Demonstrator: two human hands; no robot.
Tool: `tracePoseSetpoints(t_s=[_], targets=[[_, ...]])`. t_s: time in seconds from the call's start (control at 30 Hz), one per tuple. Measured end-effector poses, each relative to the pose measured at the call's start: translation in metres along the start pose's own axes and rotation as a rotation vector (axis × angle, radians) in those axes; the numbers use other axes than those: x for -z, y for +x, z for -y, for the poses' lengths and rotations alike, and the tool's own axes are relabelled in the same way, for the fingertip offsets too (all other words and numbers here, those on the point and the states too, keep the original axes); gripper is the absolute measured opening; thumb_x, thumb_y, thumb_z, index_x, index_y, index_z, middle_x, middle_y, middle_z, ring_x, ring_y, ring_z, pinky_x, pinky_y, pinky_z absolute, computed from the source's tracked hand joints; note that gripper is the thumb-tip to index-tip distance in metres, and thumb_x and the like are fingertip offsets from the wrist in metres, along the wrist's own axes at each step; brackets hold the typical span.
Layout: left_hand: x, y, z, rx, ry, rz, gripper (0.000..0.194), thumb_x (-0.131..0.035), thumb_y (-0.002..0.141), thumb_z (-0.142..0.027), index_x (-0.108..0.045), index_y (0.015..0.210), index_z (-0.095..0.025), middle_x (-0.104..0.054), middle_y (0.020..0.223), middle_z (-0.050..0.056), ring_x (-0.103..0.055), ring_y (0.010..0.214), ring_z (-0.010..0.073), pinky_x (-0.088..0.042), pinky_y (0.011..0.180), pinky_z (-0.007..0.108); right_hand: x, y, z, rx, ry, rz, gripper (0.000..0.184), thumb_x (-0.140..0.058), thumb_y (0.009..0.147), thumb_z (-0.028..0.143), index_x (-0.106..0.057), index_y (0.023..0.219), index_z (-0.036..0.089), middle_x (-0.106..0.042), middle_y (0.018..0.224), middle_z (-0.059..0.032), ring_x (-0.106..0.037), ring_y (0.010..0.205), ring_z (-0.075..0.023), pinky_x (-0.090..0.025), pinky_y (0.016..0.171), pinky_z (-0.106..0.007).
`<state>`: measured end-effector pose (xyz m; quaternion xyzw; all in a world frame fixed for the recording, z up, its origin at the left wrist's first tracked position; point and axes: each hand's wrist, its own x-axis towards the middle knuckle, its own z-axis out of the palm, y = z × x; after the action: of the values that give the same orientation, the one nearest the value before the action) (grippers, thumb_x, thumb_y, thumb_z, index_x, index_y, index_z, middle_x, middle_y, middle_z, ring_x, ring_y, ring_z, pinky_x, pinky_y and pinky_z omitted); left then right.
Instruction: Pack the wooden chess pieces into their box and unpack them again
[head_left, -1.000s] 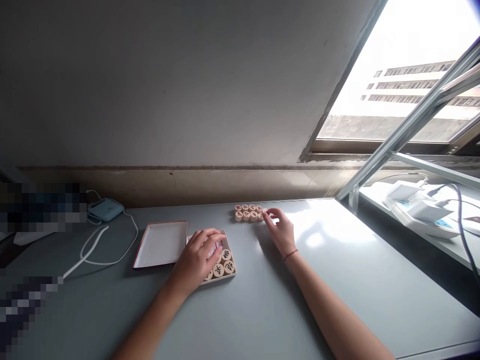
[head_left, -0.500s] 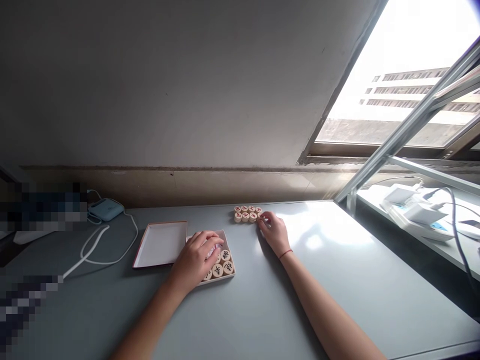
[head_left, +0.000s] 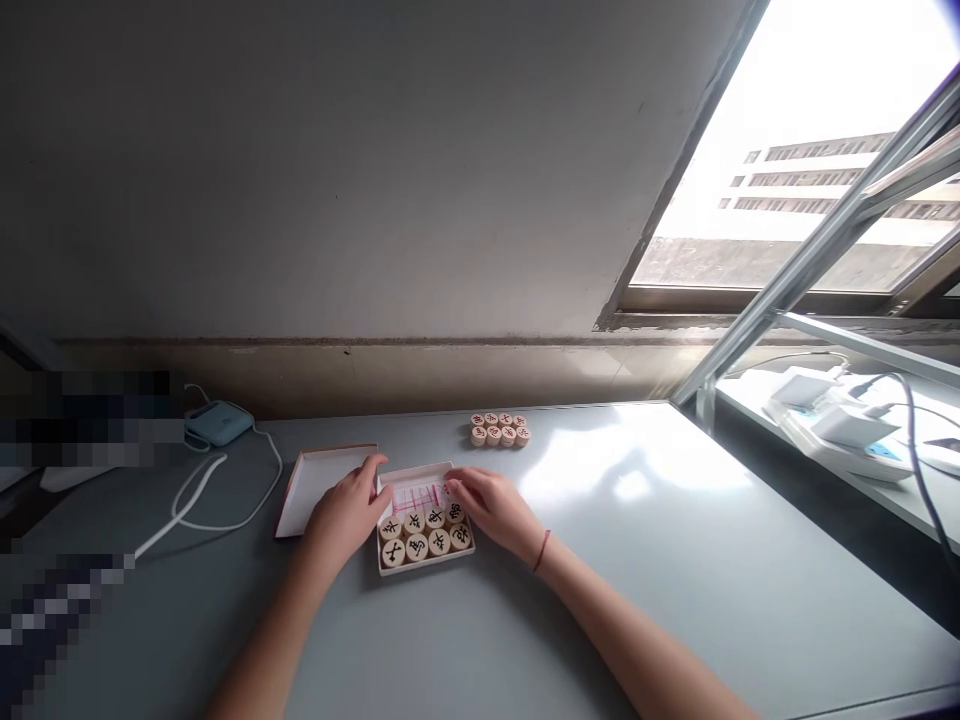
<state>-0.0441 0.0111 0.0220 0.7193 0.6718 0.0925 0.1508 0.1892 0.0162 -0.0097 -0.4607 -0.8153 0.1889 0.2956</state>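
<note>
In the head view a shallow white box [head_left: 427, 570] lies on the table, holding two rows of wooden Chinese chess pieces [head_left: 416, 546] with black characters. Behind these rows, a paper with red lines [head_left: 415, 499] shows in the box. My left hand [head_left: 349, 512] is at the box's left rim, thumb and forefinger apart. At the right rear corner, my right hand [head_left: 491, 505] rests its outstretched fingers over the rim; some fingertips are hidden. Farther back, chess pieces with red characters [head_left: 493, 437] stand in two neat rows, apart from both hands.
An open box lid [head_left: 315, 480] lies beside the box, partly behind my left hand. A light blue device [head_left: 223, 424] and a white cable [head_left: 196, 490] are at the left. Metal frame bars [head_left: 795, 270] and a shelf with chargers [head_left: 847, 425] stand at the right.
My right hand has left the red-character pieces and come to the box's right rim. My left hand has drawn back leftward from over the box, uncovering black pieces and the paper.
</note>
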Motion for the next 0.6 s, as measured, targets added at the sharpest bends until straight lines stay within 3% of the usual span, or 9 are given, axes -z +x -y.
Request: tracePoseSetpoints(t_s=[0.13,0.27,0.43,0.6], targets=[[-0.008,0.002,-0.003,-0.056,-0.001,-0.029,0.037,-0.036,0.089,-0.019,-0.046,0.125,-0.023,-0.065,0.106,0.008,-0.064,0.084,0.0199,-0.046,0.071,0.029,-0.012,-0.001,0.001,0.02,-0.139,0.015,0.045,-0.028,0.099,0.036,-0.055,0.066,0.02,-0.053,0.064,-0.0019,-0.049,0.058,-0.0134,-0.036,0.058,-0.025],[-0.004,0.003,-0.008,-0.133,0.051,-0.095,0.029,-0.033,0.093,-0.027,-0.059,0.104,-0.021,-0.059,0.101,0.009,-0.06,0.093,0.0225,-0.046,0.083,0.033,-0.016,-0.001,-0.003,0.003,-0.172,-0.033,0.044,-0.027,0.1,0.034,-0.049,0.065,0.02,-0.052,0.063,-0.0014,-0.048,0.058,-0.0142,-0.036,0.058,-0.025],[0.007,-0.006,-0.009,-0.176,-0.044,0.096,0.036,-0.039,0.089,-0.041,-0.065,0.074,-0.021,-0.056,0.091,0.006,-0.058,0.094,0.0237,-0.047,0.086,0.036,-0.018,0.0,-0.002,-0.005,-0.19,-0.057,0.044,-0.027,0.1,0.033,-0.046,0.062,0.021,-0.05,0.062,-0.0009,-0.047,0.056,-0.0139,-0.035,0.057,-0.025],[0.011,-0.022,-0.006,-0.181,-0.175,0.164,0.03,-0.047,0.084,-0.046,-0.067,0.08,-0.024,-0.055,0.097,0.004,-0.06,0.091,0.0213,-0.049,0.079,0.032,-0.02,0.0,-0.005,-0.001,-0.176,-0.066,0.043,-0.029,0.099,0.034,-0.047,0.062,0.021,-0.049,0.061,-0.0007,-0.047,0.056,-0.0137,-0.035,0.058,-0.025]])
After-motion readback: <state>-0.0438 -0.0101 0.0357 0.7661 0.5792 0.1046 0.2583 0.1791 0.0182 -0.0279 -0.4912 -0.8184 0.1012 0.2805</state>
